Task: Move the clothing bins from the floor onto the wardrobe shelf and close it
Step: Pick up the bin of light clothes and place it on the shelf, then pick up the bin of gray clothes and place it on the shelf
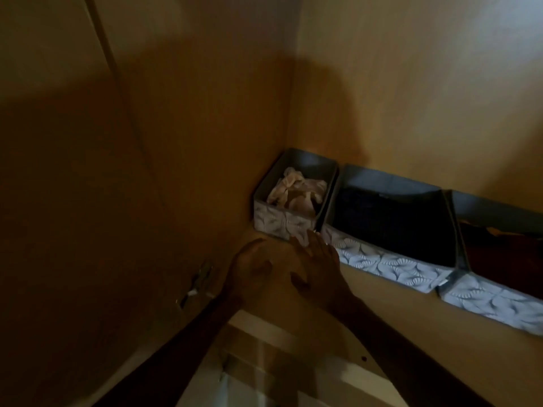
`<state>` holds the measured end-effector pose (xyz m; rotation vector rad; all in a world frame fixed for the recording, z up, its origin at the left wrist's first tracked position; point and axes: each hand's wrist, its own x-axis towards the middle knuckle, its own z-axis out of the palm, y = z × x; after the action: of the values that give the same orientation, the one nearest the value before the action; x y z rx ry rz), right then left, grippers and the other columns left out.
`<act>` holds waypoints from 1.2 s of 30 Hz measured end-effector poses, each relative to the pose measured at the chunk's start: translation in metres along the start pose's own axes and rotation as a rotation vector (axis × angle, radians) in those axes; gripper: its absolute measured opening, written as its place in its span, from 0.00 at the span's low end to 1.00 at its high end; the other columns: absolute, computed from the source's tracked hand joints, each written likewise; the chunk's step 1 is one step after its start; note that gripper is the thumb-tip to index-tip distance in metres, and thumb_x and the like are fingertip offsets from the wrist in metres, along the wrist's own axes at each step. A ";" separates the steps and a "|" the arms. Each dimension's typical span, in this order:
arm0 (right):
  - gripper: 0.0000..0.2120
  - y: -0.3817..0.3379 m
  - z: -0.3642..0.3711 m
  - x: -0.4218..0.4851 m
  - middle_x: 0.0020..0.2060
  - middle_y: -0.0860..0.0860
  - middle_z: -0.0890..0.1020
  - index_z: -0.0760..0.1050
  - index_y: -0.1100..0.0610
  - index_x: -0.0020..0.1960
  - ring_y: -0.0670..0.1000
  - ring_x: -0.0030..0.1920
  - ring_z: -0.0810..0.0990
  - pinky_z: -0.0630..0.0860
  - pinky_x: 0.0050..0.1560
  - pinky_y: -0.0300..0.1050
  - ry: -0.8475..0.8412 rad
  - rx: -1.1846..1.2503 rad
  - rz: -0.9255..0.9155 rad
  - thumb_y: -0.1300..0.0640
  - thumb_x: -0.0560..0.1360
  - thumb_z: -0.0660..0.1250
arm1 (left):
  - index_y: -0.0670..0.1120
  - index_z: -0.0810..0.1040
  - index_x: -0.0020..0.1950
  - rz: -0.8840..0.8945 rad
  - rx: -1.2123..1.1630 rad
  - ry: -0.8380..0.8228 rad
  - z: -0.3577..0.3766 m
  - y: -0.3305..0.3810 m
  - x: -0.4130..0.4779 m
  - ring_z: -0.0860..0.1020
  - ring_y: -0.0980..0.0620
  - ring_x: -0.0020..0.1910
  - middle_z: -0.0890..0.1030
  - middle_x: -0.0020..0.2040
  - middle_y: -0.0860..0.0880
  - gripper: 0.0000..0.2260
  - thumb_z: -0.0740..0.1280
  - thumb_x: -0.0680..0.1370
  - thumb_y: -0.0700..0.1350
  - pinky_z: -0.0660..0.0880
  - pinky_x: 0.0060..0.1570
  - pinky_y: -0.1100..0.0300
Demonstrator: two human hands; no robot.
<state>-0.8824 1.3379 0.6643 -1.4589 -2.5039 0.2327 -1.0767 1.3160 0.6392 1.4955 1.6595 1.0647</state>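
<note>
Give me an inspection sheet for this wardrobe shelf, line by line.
Surface: wooden wardrobe shelf, front strip bare.
Job's things: three patterned fabric bins in a row at the back; small bin in the corner holds pale cloth, middle bin dark clothing, right bin cut off by the frame.
Clutter: nothing seen.
Grippers: left hand and right hand open, empty, near the small bin's front.
Cables: nothing seen.
Surroundings: door hinge on the left panel; dim light.

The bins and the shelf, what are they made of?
The bins look like soft fabric, matte grey inside with a pale leaf print outside; the middle one's walls sag and lean, which stiff plastic would not do. The shelf and wardrobe walls look like smooth wood or wood-look board, tan with faint grain. The dim light leaves that open.
</note>
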 end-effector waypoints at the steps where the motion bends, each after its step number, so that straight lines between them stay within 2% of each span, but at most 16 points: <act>1: 0.36 -0.004 -0.001 -0.008 0.78 0.57 0.48 0.47 0.48 0.77 0.61 0.77 0.47 0.52 0.74 0.64 0.010 0.116 0.013 0.39 0.73 0.54 | 0.44 0.75 0.67 -0.020 -0.054 0.015 -0.001 -0.002 -0.009 0.76 0.48 0.64 0.77 0.64 0.46 0.28 0.68 0.73 0.59 0.74 0.62 0.51; 3: 0.35 -0.013 0.001 -0.029 0.78 0.55 0.53 0.51 0.47 0.77 0.59 0.76 0.58 0.62 0.71 0.60 0.008 0.328 0.046 0.40 0.74 0.60 | 0.41 0.75 0.64 -0.069 -0.163 0.066 0.001 -0.013 -0.033 0.80 0.54 0.56 0.80 0.57 0.49 0.16 0.68 0.78 0.42 0.78 0.52 0.59; 4: 0.35 -0.018 0.004 -0.039 0.78 0.52 0.54 0.52 0.46 0.77 0.55 0.74 0.60 0.66 0.69 0.57 -0.005 0.402 0.064 0.42 0.75 0.63 | 0.39 0.75 0.63 -0.095 -0.201 0.086 0.000 -0.016 -0.048 0.81 0.60 0.52 0.79 0.55 0.51 0.14 0.66 0.78 0.34 0.78 0.48 0.63; 5: 0.34 -0.022 0.006 -0.048 0.77 0.50 0.56 0.54 0.44 0.77 0.51 0.73 0.62 0.68 0.67 0.51 -0.007 0.459 0.083 0.43 0.76 0.65 | 0.40 0.76 0.61 -0.113 -0.233 0.112 -0.004 -0.014 -0.062 0.81 0.63 0.49 0.79 0.54 0.52 0.14 0.65 0.77 0.30 0.77 0.46 0.64; 7: 0.33 -0.029 0.012 -0.066 0.75 0.49 0.61 0.57 0.45 0.76 0.46 0.69 0.65 0.68 0.62 0.43 0.005 0.528 0.080 0.45 0.75 0.67 | 0.49 0.78 0.57 -0.139 -0.260 0.161 -0.006 -0.017 -0.094 0.79 0.63 0.51 0.80 0.55 0.56 0.15 0.67 0.76 0.31 0.76 0.50 0.62; 10: 0.30 -0.042 0.022 -0.095 0.71 0.46 0.68 0.62 0.45 0.74 0.45 0.68 0.69 0.72 0.63 0.45 -0.032 0.692 0.052 0.50 0.75 0.68 | 0.49 0.79 0.56 -0.202 -0.293 0.237 -0.012 -0.025 -0.150 0.80 0.52 0.55 0.81 0.56 0.52 0.15 0.67 0.75 0.32 0.76 0.56 0.58; 12: 0.30 -0.053 0.026 -0.116 0.68 0.40 0.69 0.63 0.42 0.73 0.43 0.66 0.72 0.76 0.59 0.44 -0.139 0.831 0.067 0.53 0.75 0.69 | 0.51 0.79 0.54 -0.287 -0.307 0.324 -0.016 -0.029 -0.194 0.81 0.53 0.52 0.82 0.53 0.52 0.14 0.68 0.76 0.33 0.77 0.55 0.56; 14: 0.30 -0.060 0.031 -0.133 0.68 0.41 0.70 0.63 0.45 0.73 0.44 0.64 0.74 0.77 0.55 0.43 -0.215 0.889 0.069 0.54 0.75 0.69 | 0.54 0.79 0.54 -0.342 -0.311 0.385 -0.016 -0.032 -0.231 0.81 0.55 0.52 0.83 0.52 0.53 0.14 0.68 0.76 0.35 0.77 0.54 0.57; 19: 0.29 -0.088 0.050 -0.185 0.66 0.43 0.73 0.65 0.51 0.74 0.44 0.61 0.77 0.76 0.56 0.39 -0.480 0.882 -0.050 0.54 0.75 0.69 | 0.46 0.78 0.62 -0.528 -0.326 0.611 0.003 -0.032 -0.351 0.80 0.58 0.53 0.84 0.52 0.51 0.14 0.67 0.77 0.36 0.74 0.51 0.68; 23: 0.30 -0.119 0.072 -0.235 0.65 0.47 0.76 0.67 0.51 0.72 0.43 0.59 0.78 0.78 0.59 0.49 -0.677 0.826 -0.174 0.51 0.72 0.69 | 0.46 0.79 0.59 -0.624 -0.380 0.782 0.021 -0.029 -0.448 0.82 0.55 0.52 0.84 0.50 0.50 0.13 0.67 0.76 0.34 0.76 0.56 0.59; 24: 0.29 -0.132 0.075 -0.250 0.65 0.48 0.76 0.67 0.51 0.73 0.40 0.57 0.77 0.78 0.59 0.48 -0.735 0.801 -0.215 0.52 0.73 0.69 | 0.46 0.79 0.58 -0.646 -0.393 0.834 0.026 -0.028 -0.479 0.82 0.55 0.52 0.85 0.50 0.49 0.13 0.67 0.76 0.34 0.76 0.56 0.58; 26: 0.27 -0.154 0.079 -0.275 0.64 0.45 0.75 0.67 0.50 0.72 0.35 0.53 0.76 0.77 0.55 0.39 -0.813 0.761 -0.304 0.54 0.75 0.69 | 0.49 0.80 0.57 -0.686 -0.412 0.921 0.033 -0.025 -0.529 0.82 0.55 0.53 0.85 0.50 0.49 0.13 0.67 0.77 0.35 0.76 0.57 0.57; 29: 0.25 -0.196 0.088 -0.318 0.62 0.44 0.75 0.69 0.49 0.71 0.35 0.52 0.76 0.71 0.48 0.24 -0.909 0.690 -0.456 0.56 0.75 0.68 | 0.50 0.80 0.57 -0.762 -0.420 1.084 0.043 -0.019 -0.604 0.82 0.55 0.53 0.85 0.51 0.49 0.12 0.67 0.77 0.36 0.76 0.56 0.58; 31: 0.24 -0.221 0.094 -0.342 0.62 0.45 0.76 0.70 0.50 0.71 0.37 0.52 0.78 0.70 0.46 0.22 -0.955 0.667 -0.523 0.57 0.75 0.68 | 0.47 0.79 0.59 -0.798 -0.414 1.173 0.047 -0.013 -0.642 0.82 0.56 0.52 0.84 0.51 0.49 0.12 0.67 0.77 0.36 0.77 0.56 0.60; 34: 0.24 -0.268 0.103 -0.393 0.60 0.46 0.78 0.71 0.49 0.69 0.35 0.50 0.79 0.71 0.47 0.25 -1.040 0.619 -0.642 0.57 0.75 0.69 | 0.46 0.78 0.60 -0.834 -0.416 1.303 0.050 -0.006 -0.713 0.81 0.62 0.50 0.84 0.51 0.50 0.12 0.66 0.78 0.36 0.77 0.52 0.67; 36: 0.24 -0.295 0.108 -0.425 0.60 0.46 0.79 0.72 0.49 0.69 0.34 0.49 0.79 0.72 0.47 0.26 -1.072 0.599 -0.701 0.57 0.74 0.69 | 0.45 0.78 0.60 -0.858 -0.411 1.373 0.053 -0.005 -0.758 0.81 0.60 0.51 0.84 0.51 0.50 0.12 0.67 0.77 0.36 0.77 0.54 0.62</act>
<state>-0.9560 0.8212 0.5840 -0.1138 -2.9907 1.7797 -0.9313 0.5733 0.5736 -0.4918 2.2807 1.8165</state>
